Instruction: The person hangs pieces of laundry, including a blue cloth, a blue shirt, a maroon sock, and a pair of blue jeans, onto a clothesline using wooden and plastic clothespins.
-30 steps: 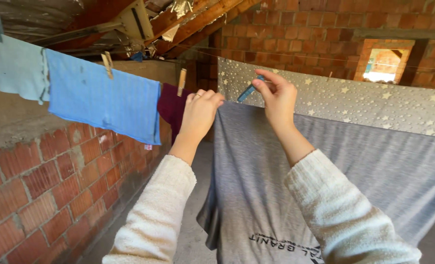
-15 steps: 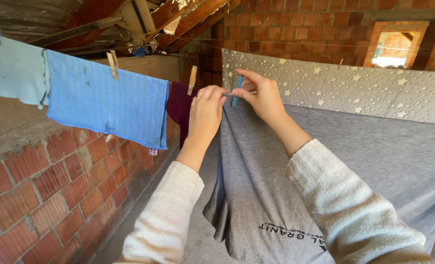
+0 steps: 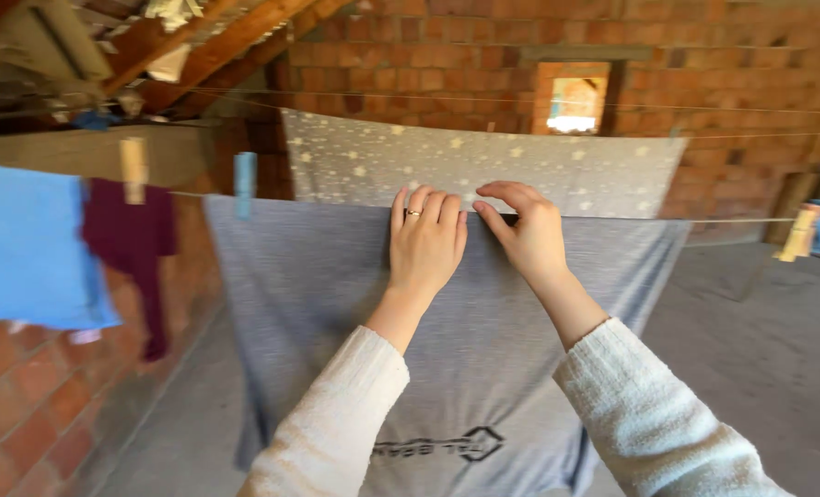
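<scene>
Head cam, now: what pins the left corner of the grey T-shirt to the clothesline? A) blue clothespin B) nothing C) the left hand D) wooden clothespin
A: a blue plastic clothespin clips the top corner of the grey cotton T-shirt to the line, while the left hand and right hand rest on the top edge further along.

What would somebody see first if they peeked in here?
Two hands, the left hand and the right hand, resting side by side on the top edge of a big grey shirt draped over a clothesline in the middle. A blue clothespin clips its left corner. Behind it hangs a grey sheet with stars, before a red brick wall.
</scene>
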